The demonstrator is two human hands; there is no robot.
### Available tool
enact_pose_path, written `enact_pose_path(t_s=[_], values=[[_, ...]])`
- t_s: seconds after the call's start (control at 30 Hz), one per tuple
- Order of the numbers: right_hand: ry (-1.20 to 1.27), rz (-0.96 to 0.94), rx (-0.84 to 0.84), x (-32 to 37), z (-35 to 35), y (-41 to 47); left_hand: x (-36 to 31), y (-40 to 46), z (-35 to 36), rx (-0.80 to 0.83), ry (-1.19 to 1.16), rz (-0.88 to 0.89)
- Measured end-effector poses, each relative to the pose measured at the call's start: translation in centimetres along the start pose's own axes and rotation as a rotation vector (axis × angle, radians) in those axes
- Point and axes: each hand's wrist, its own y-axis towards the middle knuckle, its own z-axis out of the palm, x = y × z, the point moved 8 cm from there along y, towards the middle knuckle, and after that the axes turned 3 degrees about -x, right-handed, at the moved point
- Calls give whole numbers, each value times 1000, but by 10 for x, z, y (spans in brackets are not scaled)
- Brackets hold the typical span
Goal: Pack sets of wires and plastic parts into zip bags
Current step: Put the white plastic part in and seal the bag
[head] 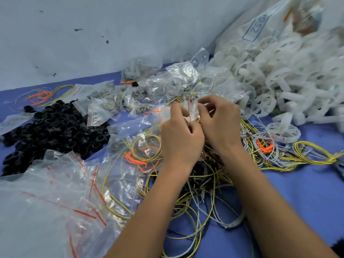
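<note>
My left hand (181, 135) and my right hand (220, 121) meet at the table's middle, both pinching the red-striped mouth of a small clear zip bag (190, 108). The bag hangs between my fingers; its contents are hidden by my hands. Below my wrists lies a tangle of yellow, grey and black wires (202, 187). A filled bag with yellow and orange wires (141, 151) lies just left of my left hand. White plastic wheel parts (283, 86) are heaped at the right.
Black plastic rings (50, 131) are piled at the left. Empty zip bags (59, 194) lie at the lower left, packed bags (141, 90) along the back wall. A large printed sack (260, 25) stands at the upper right. More yellow wire loops (314, 153) lie on the blue table (307, 198).
</note>
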Motion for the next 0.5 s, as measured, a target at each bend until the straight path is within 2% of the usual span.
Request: enact_pose_path(t_s=[0.13,0.23,0.3,0.4,0.5], values=[[-180,29,-69,-29,-38,9,-18,-2,23,67,1,64],[-386,85,-231,-59,-83,14,-34,-6,40,91,-4,131],[-558,161,-280,-82,-105,14,-45,-10,53,121,-7,155],[-692,343,-245,-115,-118,7,-53,-17,68,180,-16,168],[-582,416,-140,-138,-110,4,-47,-18,73,189,-34,143]])
